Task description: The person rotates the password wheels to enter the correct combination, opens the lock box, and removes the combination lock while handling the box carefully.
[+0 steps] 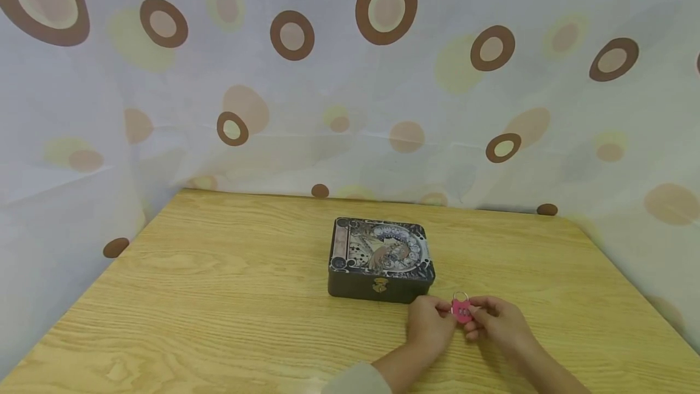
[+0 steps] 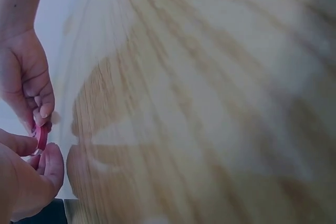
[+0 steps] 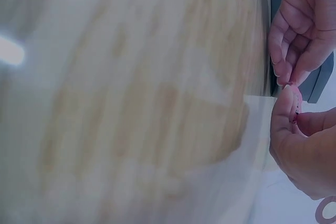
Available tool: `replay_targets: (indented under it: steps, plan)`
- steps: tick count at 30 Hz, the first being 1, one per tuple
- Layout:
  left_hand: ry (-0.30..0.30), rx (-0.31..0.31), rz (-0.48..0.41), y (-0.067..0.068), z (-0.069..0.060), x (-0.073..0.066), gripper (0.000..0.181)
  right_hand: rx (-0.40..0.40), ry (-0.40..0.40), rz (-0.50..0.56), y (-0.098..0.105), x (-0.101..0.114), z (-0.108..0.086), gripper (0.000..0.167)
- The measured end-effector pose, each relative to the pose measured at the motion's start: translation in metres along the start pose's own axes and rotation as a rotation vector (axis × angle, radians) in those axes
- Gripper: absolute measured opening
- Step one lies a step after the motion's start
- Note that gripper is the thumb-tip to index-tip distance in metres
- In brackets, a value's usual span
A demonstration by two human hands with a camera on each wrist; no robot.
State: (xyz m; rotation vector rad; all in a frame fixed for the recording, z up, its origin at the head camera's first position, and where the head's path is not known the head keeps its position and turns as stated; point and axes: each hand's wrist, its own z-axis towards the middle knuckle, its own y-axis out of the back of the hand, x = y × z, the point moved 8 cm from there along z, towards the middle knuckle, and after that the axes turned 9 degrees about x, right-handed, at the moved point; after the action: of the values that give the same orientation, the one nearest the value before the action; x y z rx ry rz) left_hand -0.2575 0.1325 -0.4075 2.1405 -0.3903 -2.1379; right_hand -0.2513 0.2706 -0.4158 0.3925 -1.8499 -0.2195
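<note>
A small pink combination padlock (image 1: 461,311) with number dials and a thin metal shackle is held up between both hands. My left hand (image 1: 431,325) pinches its left side between thumb and fingers. On the other side, my right hand (image 1: 500,322) pinches the lock with the thumb near the dials. In the left wrist view the padlock (image 2: 41,137) shows edge-on between the fingertips; in the right wrist view the padlock (image 3: 297,100) is partly covered by fingers. Just behind my left hand sits a closed dark box (image 1: 377,260) with a patterned lid and a brass clasp (image 1: 380,285).
The box stands on a light wood-grain table (image 1: 219,297), right of its middle. A pale curtain-like sheet (image 1: 328,78) with brown and yellow circles hangs behind the table and along its sides.
</note>
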Motion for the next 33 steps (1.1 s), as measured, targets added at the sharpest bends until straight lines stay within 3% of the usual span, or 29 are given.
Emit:
replay_targets:
  steps: [6,24,33]
  plan:
    - [-0.033,0.019,0.001,-0.005,0.004,-0.002,0.01,0.012,-0.004,0.013,0.005,-0.003,0.004,0.036]
    - [-0.054,0.007,0.042,-0.014,0.009,-0.012,0.008,-0.046,0.01,-0.064,0.014,0.008,0.016,0.035]
    - [-0.008,0.042,0.005,-0.022,0.013,-0.012,0.015,-0.078,-0.031,-0.09,0.018,0.005,0.024,0.035]
